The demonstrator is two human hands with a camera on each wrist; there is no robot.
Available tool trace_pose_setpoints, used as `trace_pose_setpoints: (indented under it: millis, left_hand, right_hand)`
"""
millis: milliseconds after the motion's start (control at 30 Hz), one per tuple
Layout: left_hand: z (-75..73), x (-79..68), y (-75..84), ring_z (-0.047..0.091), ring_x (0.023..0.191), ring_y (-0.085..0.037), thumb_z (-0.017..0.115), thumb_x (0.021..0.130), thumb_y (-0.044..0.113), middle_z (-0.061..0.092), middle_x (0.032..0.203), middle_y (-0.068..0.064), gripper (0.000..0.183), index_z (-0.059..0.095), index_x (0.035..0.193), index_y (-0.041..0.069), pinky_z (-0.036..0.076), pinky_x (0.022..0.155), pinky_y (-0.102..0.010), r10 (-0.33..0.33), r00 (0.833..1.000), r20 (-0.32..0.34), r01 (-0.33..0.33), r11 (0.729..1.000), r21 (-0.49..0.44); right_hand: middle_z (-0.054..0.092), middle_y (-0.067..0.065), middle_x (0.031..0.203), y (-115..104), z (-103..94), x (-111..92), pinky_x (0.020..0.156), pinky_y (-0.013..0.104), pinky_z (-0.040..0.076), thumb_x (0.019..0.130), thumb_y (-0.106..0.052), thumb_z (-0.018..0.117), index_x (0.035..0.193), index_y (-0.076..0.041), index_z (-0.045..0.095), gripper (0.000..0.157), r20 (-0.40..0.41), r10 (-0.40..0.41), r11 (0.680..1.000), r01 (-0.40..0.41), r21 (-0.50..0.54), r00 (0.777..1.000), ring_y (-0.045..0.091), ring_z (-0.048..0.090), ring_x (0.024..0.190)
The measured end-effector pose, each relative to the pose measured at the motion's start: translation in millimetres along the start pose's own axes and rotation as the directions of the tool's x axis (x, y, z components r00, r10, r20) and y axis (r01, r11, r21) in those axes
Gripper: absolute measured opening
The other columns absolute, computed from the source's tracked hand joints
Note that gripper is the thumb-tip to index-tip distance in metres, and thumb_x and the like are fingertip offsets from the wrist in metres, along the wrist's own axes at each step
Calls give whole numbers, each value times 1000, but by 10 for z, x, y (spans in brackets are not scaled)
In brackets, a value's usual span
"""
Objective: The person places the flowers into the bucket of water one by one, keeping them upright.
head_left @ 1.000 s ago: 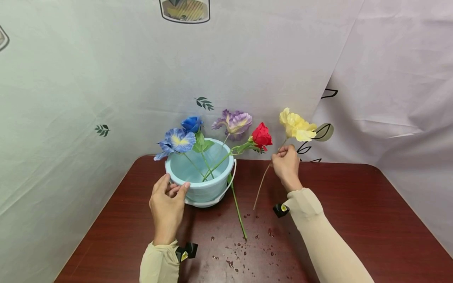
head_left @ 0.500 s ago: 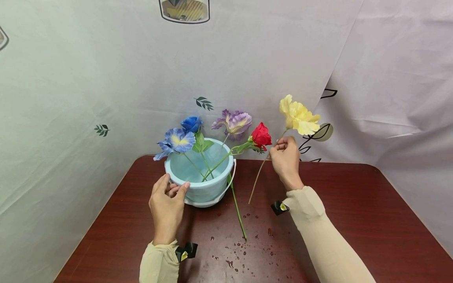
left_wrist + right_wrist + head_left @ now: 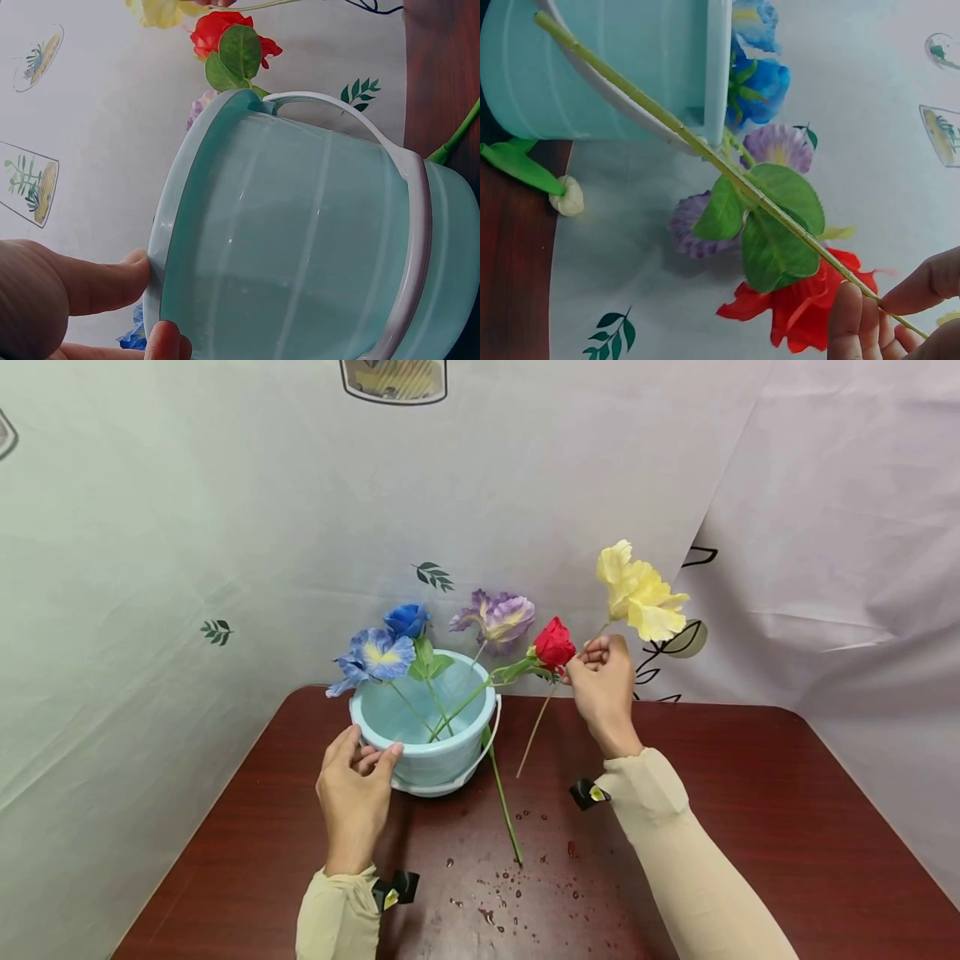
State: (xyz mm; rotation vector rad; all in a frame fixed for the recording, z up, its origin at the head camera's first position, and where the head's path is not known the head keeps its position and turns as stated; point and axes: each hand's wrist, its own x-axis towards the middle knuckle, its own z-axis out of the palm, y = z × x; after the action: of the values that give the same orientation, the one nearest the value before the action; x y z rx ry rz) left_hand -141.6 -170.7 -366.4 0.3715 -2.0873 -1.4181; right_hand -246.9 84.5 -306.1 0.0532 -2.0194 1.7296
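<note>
My left hand [image 3: 356, 802] pinches the near left rim of a light blue bucket [image 3: 442, 770], thumb on one side and fingers on the other in the left wrist view. Inside the bucket lean a blue rose [image 3: 407, 621], a blue-and-yellow flower [image 3: 384, 655], a purple flower [image 3: 501, 618] and a red rose [image 3: 553, 644]. To the right, my right hand [image 3: 607, 697] pinches the stem of a yellow flower [image 3: 641, 595] between thumb and fingers. Its bloom is above the hand. The bare stem end hangs down to the left, outside the bucket and above the table.
A green stem [image 3: 505, 810] lies on the dark red table [image 3: 720, 827] beside the bucket; a white bud [image 3: 568, 196] shows at its far end in the right wrist view. Water drops [image 3: 491, 917] dot the front. The bucket's white handle [image 3: 487, 747] hangs down. Cloth hangs behind.
My right hand has risen a little with the yellow flower, and its stem end has swung up and left toward the bucket. My left hand and the bucket have stayed put.
</note>
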Motion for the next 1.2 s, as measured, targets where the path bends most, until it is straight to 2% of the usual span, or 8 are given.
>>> trace_pose_setpoints:
  millis: [167, 333, 467, 633, 867, 1033, 1200]
  left_hand:
    - [-2, -1, 3, 65, 94, -26, 76, 82, 5, 52, 131, -17, 59, 51, 133, -9, 46, 74, 0, -2, 1000, 2, 2, 1000, -4]
    - [-6, -1, 1, 65, 94, -26, 76, 82, 5, 52, 133, -17, 58, 51, 133, -9, 46, 74, 0, -2, 1000, 6, 2, 1000, -9]
    - [-6, -2, 0, 65, 94, -26, 76, 82, 5, 51, 134, -17, 59, 51, 134, -9, 46, 73, 0, -1, 1000, 8, 1, 1000, -6]
    - [-4, -2, 3, 65, 94, -26, 76, 82, 5, 51, 134, -18, 59, 51, 134, -9, 45, 73, 1, 2, 1000, 7, -2, 1000, -1]
    - [-5, -3, 8, 65, 94, -27, 76, 82, 5, 52, 132, -18, 59, 51, 133, -9, 45, 73, 1, 3, 1000, 0, -3, 1000, 4]
    - [-6, -4, 9, 65, 94, -26, 76, 82, 5, 52, 132, -18, 59, 51, 133, -9, 46, 73, 1, -3, 1000, 1, 3, 1000, -1]
    - [-10, -4, 7, 65, 94, -27, 76, 82, 5, 52, 133, -18, 59, 51, 133, -9, 46, 73, 1, -1, 1000, 4, 1, 1000, 2]
  right_hand:
    - [53, 8, 79, -64, 30, -13, 56, 23, 57, 84, 7, 56, 102, 6, 47, 20, 7, -18, 998, 17, 58, 1000, 14, 59, 56]
    - [53, 7, 79, -113, 58, -21, 57, 26, 57, 83, 9, 54, 99, 5, 46, 18, 2, -52, 995, 52, 85, 999, 27, 60, 62]
    - [54, 7, 79, -166, 86, -28, 56, 26, 57, 83, 8, 54, 97, 2, 47, 17, -7, -74, 992, 74, 103, 997, 32, 60, 65]
    - [55, 9, 80, -223, 117, -37, 58, 34, 59, 84, 7, 55, 96, 0, 47, 16, -16, -116, 984, 117, 133, 993, 38, 58, 68]
    - [55, 9, 82, -266, 144, -49, 59, 32, 59, 85, 8, 55, 99, 4, 47, 17, -16, -140, 977, 141, 162, 990, 28, 58, 67]
    - [55, 16, 87, -302, 164, -66, 59, 32, 59, 83, 9, 54, 104, 8, 47, 22, -33, -161, 967, 164, 195, 986, 19, 56, 66]
    - [54, 16, 85, -356, 199, -92, 58, 31, 59, 83, 11, 55, 102, 9, 46, 21, -57, -183, 951, 192, 244, 981, 18, 55, 65]
